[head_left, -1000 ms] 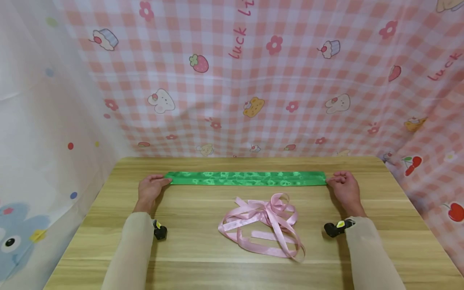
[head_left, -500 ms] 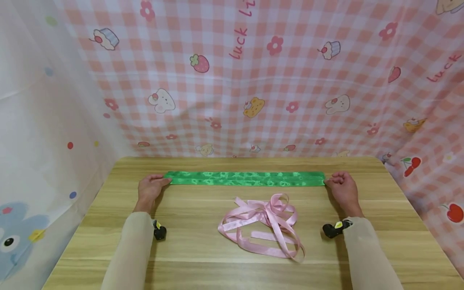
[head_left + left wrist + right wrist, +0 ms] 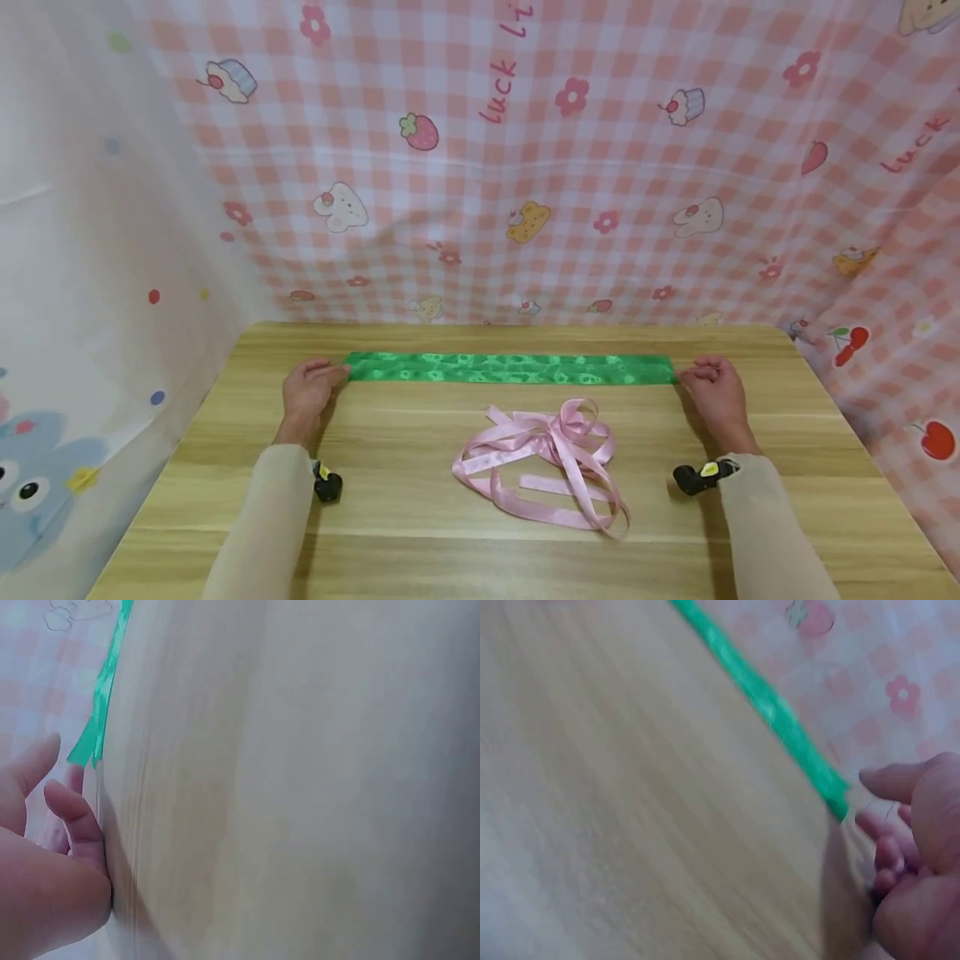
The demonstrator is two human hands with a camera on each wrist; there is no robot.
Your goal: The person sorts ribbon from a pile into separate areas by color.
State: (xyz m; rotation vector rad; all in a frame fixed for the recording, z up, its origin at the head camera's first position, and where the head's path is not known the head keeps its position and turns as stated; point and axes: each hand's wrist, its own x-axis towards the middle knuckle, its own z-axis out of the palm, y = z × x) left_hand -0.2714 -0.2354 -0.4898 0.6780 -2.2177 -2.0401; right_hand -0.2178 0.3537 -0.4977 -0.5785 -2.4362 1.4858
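A wide, shiny green ribbon (image 3: 510, 368) lies flat and straight across the far part of the table. At its left end is my left hand (image 3: 309, 390); in the left wrist view the thumb stands apart from the fingers (image 3: 75, 810), and the ribbon's end (image 3: 86, 739) is not pinched. My right hand (image 3: 716, 400) is beside the other end. The right wrist view has the ribbon's tip (image 3: 836, 799) lying just short of the thumb and fingers, with a gap between them. Nearer than the green strip, a loose tangle of narrow pink ribbon (image 3: 540, 467) lies on the table.
The wooden table (image 3: 420, 558) has its back edge against a pink checked cloth (image 3: 465, 183). A white printed cloth (image 3: 90, 275) hangs on the left. Black wrist cameras (image 3: 327, 486) hang from both sleeves, close above the tabletop.
Both hands have let go of the green ribbon's ends and moved slightly outward, left hand to the left, right hand to the right. The green and pink ribbons stay in place.
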